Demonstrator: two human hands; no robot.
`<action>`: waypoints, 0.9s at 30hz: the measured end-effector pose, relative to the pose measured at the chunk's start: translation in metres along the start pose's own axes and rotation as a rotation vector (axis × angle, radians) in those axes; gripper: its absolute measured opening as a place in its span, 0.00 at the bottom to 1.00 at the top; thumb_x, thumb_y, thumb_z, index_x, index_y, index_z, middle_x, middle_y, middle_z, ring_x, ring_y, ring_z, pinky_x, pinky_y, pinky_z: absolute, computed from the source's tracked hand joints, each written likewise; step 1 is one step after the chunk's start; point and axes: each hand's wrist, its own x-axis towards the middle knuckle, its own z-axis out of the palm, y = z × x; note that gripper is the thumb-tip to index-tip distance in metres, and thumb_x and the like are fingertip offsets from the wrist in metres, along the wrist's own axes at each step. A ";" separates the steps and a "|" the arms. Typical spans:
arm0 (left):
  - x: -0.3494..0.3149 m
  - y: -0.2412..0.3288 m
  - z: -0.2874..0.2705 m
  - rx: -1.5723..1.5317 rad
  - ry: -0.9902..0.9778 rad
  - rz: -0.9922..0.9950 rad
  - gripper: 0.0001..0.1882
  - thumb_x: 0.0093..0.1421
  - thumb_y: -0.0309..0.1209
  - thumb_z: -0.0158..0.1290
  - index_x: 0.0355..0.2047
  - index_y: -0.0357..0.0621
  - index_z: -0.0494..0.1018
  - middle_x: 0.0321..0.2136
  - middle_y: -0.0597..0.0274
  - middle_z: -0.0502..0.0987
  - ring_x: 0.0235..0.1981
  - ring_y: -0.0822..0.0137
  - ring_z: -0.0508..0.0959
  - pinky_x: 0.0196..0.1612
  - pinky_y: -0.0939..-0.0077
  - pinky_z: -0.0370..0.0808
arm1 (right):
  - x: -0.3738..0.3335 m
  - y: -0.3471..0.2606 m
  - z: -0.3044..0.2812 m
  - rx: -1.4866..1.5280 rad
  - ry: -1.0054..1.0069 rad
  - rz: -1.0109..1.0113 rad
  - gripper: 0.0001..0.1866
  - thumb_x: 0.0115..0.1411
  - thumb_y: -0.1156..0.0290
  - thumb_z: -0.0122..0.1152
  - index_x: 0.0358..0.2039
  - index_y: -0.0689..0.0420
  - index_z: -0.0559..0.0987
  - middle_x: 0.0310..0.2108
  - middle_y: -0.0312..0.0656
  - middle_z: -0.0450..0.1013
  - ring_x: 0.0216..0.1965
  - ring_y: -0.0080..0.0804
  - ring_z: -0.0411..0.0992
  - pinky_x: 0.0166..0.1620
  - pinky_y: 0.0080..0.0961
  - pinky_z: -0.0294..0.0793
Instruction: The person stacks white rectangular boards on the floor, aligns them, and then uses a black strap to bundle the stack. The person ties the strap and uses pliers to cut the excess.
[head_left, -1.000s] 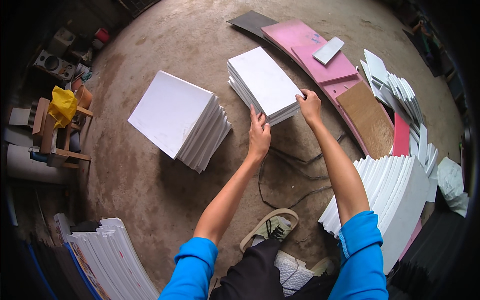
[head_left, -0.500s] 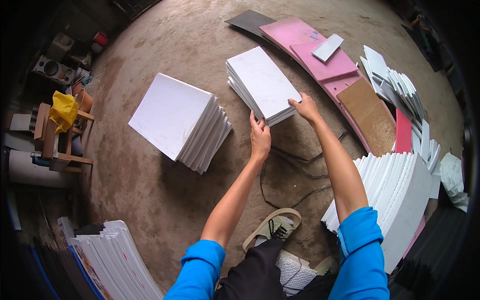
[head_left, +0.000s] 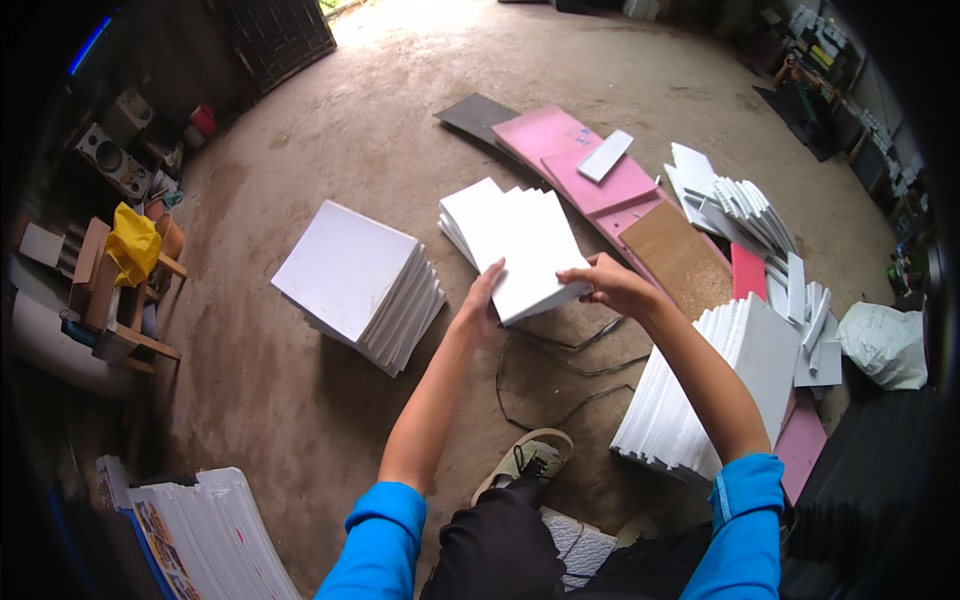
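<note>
White boards, fanned at the far end, run lengthwise forward and slightly leftward from the left hand and right hand, which grasp opposite sides of the near end, neither clearly nearer

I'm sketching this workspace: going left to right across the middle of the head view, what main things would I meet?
Crumpled yellow cloth or bag, stack of squarish white boards, uneven stack of oblong white boards, brown rectangular board, flat red strip, crumpled white sack.
</note>
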 end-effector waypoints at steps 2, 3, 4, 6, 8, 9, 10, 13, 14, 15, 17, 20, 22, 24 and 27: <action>-0.007 -0.008 0.016 0.038 -0.125 0.161 0.35 0.55 0.43 0.50 0.56 0.37 0.49 0.47 0.51 0.65 0.47 0.62 0.69 0.48 0.70 0.69 | -0.039 -0.004 -0.014 -0.118 0.022 0.019 0.38 0.47 0.54 0.65 0.50 0.65 0.60 0.45 0.46 0.63 0.45 0.28 0.64 0.41 0.26 0.68; -0.020 -0.008 0.035 0.017 -0.150 0.189 0.35 0.55 0.39 0.51 0.56 0.39 0.47 0.47 0.49 0.64 0.47 0.61 0.69 0.48 0.69 0.69 | -0.069 -0.009 -0.020 -0.120 0.063 0.020 0.42 0.47 0.52 0.64 0.52 0.65 0.56 0.48 0.47 0.60 0.48 0.31 0.63 0.43 0.29 0.68; -0.039 -0.005 0.060 0.072 -0.166 0.226 0.35 0.55 0.39 0.51 0.57 0.39 0.47 0.48 0.48 0.63 0.48 0.61 0.68 0.49 0.69 0.69 | -0.106 -0.017 -0.026 -0.121 0.115 0.027 0.45 0.48 0.51 0.64 0.55 0.65 0.51 0.51 0.49 0.58 0.51 0.34 0.61 0.46 0.31 0.67; -0.073 0.005 0.105 0.112 -0.402 0.154 0.37 0.54 0.39 0.51 0.58 0.39 0.45 0.50 0.48 0.61 0.51 0.60 0.65 0.50 0.68 0.67 | -0.172 -0.023 -0.044 -0.009 0.259 0.001 0.47 0.51 0.47 0.58 0.60 0.60 0.45 0.55 0.51 0.53 0.55 0.36 0.57 0.49 0.36 0.65; -0.097 -0.001 0.148 0.286 -0.577 0.161 0.41 0.52 0.39 0.52 0.59 0.40 0.42 0.53 0.48 0.57 0.52 0.60 0.64 0.51 0.68 0.66 | -0.217 -0.016 -0.060 0.151 0.390 -0.228 0.47 0.52 0.48 0.58 0.61 0.55 0.43 0.56 0.51 0.53 0.54 0.35 0.58 0.48 0.34 0.65; -0.104 -0.006 0.160 0.417 -0.645 0.192 0.44 0.51 0.39 0.53 0.61 0.41 0.39 0.56 0.48 0.55 0.55 0.60 0.61 0.54 0.68 0.62 | -0.239 -0.025 -0.047 0.243 0.513 -0.237 0.45 0.53 0.50 0.57 0.61 0.54 0.44 0.52 0.50 0.59 0.50 0.33 0.63 0.47 0.29 0.67; -0.119 -0.018 0.185 0.502 -0.718 0.231 0.45 0.52 0.41 0.52 0.61 0.42 0.38 0.56 0.49 0.54 0.57 0.61 0.58 0.57 0.69 0.56 | -0.261 -0.018 -0.053 0.222 0.612 -0.220 0.43 0.53 0.51 0.57 0.61 0.55 0.45 0.51 0.50 0.60 0.48 0.32 0.64 0.45 0.27 0.68; -0.133 -0.044 0.238 0.592 -0.768 0.223 0.43 0.53 0.44 0.51 0.61 0.40 0.41 0.55 0.48 0.56 0.57 0.60 0.56 0.58 0.69 0.53 | -0.312 0.009 -0.071 0.243 0.812 -0.194 0.35 0.55 0.58 0.55 0.58 0.59 0.54 0.44 0.48 0.66 0.40 0.28 0.70 0.40 0.23 0.72; -0.135 -0.048 0.251 0.561 -0.786 0.221 0.42 0.54 0.44 0.50 0.61 0.39 0.42 0.55 0.48 0.57 0.57 0.60 0.58 0.57 0.69 0.54 | -0.322 0.016 -0.075 0.237 0.809 -0.197 0.34 0.55 0.58 0.55 0.57 0.59 0.56 0.44 0.48 0.67 0.39 0.27 0.70 0.38 0.22 0.73; -0.134 -0.054 0.259 0.517 -0.744 0.156 0.41 0.54 0.45 0.50 0.60 0.37 0.44 0.53 0.47 0.59 0.55 0.60 0.60 0.56 0.69 0.56 | -0.329 0.025 -0.076 0.236 0.798 -0.193 0.32 0.55 0.59 0.55 0.56 0.60 0.57 0.43 0.47 0.67 0.37 0.26 0.70 0.37 0.21 0.73; -0.112 -0.071 0.262 0.504 -0.745 0.129 0.40 0.56 0.44 0.49 0.60 0.37 0.43 0.52 0.45 0.60 0.53 0.60 0.62 0.56 0.68 0.57 | -0.327 0.045 -0.082 0.273 0.696 -0.227 0.34 0.54 0.58 0.55 0.56 0.62 0.56 0.47 0.51 0.64 0.45 0.30 0.67 0.44 0.26 0.70; -0.099 -0.123 0.292 0.759 -0.588 0.305 0.43 0.55 0.40 0.51 0.59 0.30 0.39 0.54 0.40 0.58 0.54 0.57 0.62 0.55 0.71 0.58 | -0.302 0.111 -0.115 -0.207 1.055 0.161 0.41 0.52 0.54 0.56 0.58 0.62 0.49 0.55 0.60 0.50 0.54 0.48 0.58 0.54 0.35 0.60; -0.107 -0.143 0.288 0.873 -0.484 0.563 0.45 0.53 0.36 0.53 0.58 0.26 0.36 0.54 0.34 0.56 0.56 0.50 0.60 0.57 0.69 0.57 | -0.301 0.124 -0.115 -0.159 1.024 0.037 0.43 0.50 0.52 0.56 0.58 0.63 0.48 0.55 0.62 0.46 0.55 0.54 0.53 0.55 0.39 0.57; -0.108 -0.145 0.289 0.881 -0.456 0.608 0.46 0.53 0.37 0.53 0.58 0.25 0.36 0.54 0.33 0.55 0.57 0.47 0.58 0.58 0.69 0.56 | -0.297 0.129 -0.115 -0.151 1.035 -0.035 0.44 0.50 0.52 0.56 0.58 0.64 0.48 0.56 0.64 0.44 0.57 0.57 0.49 0.56 0.44 0.53; -0.110 -0.132 0.287 0.985 -0.435 0.605 0.47 0.53 0.41 0.53 0.58 0.24 0.36 0.54 0.31 0.55 0.57 0.47 0.58 0.58 0.70 0.56 | -0.289 0.121 -0.109 -0.369 1.174 -0.092 0.44 0.49 0.55 0.56 0.58 0.65 0.47 0.56 0.64 0.42 0.58 0.58 0.45 0.57 0.52 0.48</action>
